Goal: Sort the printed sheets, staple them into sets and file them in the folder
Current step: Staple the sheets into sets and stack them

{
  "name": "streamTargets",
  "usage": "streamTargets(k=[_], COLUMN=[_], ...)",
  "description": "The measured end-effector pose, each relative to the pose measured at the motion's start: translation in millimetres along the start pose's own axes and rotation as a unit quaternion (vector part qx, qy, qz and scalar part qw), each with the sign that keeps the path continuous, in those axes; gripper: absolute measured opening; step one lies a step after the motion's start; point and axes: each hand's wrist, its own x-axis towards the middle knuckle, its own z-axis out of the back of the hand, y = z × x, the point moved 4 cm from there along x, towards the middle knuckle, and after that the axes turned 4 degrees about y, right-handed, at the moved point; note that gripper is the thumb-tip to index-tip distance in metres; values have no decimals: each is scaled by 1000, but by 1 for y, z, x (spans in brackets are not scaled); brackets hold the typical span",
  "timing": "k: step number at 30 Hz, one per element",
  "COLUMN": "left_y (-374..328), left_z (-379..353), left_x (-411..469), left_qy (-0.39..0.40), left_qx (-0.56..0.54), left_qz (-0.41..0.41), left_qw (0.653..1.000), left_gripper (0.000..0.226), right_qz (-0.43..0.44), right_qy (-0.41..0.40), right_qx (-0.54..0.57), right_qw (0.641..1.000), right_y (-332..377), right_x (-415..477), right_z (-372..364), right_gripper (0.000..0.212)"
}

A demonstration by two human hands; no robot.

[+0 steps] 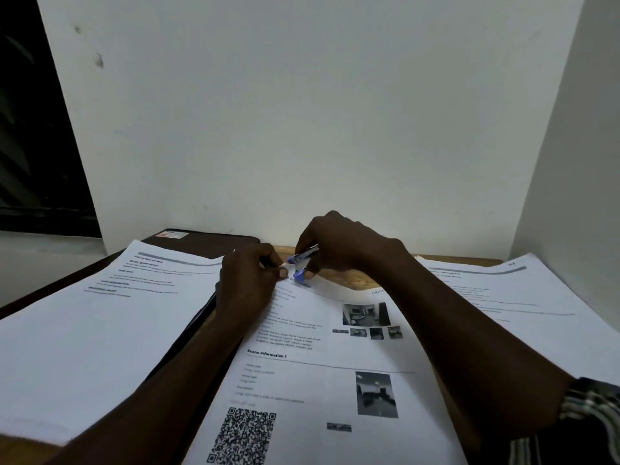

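Left hand point(248, 276): fingers curled, thumb and fingertips pinching the top-left corner of the centre set of white printed sheets point(318, 364). Right hand point(339, 243): fingers closed round a small blue-and-silver stapler point(303, 263), which sits directly between the two sets of fingers and is angled down, its blue lower end at the same pinched corner. Whether the stapler is pressed closed on the paper cannot be told. The centre set runs from the fingers towards the person, lying flat on the light wooden desk point(352, 282); its top page shows headed text, several small grey photographs and a QR code near the lower edge. Left of the left fingers, a second pile of white printed sheets point(100, 323) lies partly across a dark brown flat folder point(208, 245). The folder's far end shows just beyond and left of the left fingers and carries a small red-and-white label. Right of the right fingers, past the forearm, a third pile of white printed sheets point(523, 297) rests on the desk, apart from the centre set. A striped dark-and-white sleeve point(587, 407) covers the right upper arm. A plain white wall point(302, 112) stands close behind the fingers.
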Motion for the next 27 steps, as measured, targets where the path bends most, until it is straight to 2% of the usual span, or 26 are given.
streamTargets(k=[7, 12, 17, 21, 27], left_y=[2, 1, 8, 6, 5], left_z=[1, 0, 1, 1, 1], left_x=[1, 2, 5, 6, 6], left_qy=[-13, -3, -8, -12, 0], left_qx=[-16, -41, -48, -52, -66], left_qz=[-14, -7, -7, -14, -10], left_qw=[1000, 999, 999, 998, 998], left_gripper=[29, 10, 33, 37, 31], right_qz=[5, 5, -3, -8, -2], right_qy=[37, 21, 8, 1, -13], right_qx=[14, 15, 18, 20, 17], right_qw=[999, 1000, 1000, 1000, 1000], right_y=[9, 12, 8, 8, 7], right_x=[3, 2, 3, 0, -3], right_z=[-9, -8, -6, -4, -1], right_gripper=[43, 35, 35, 33, 31])
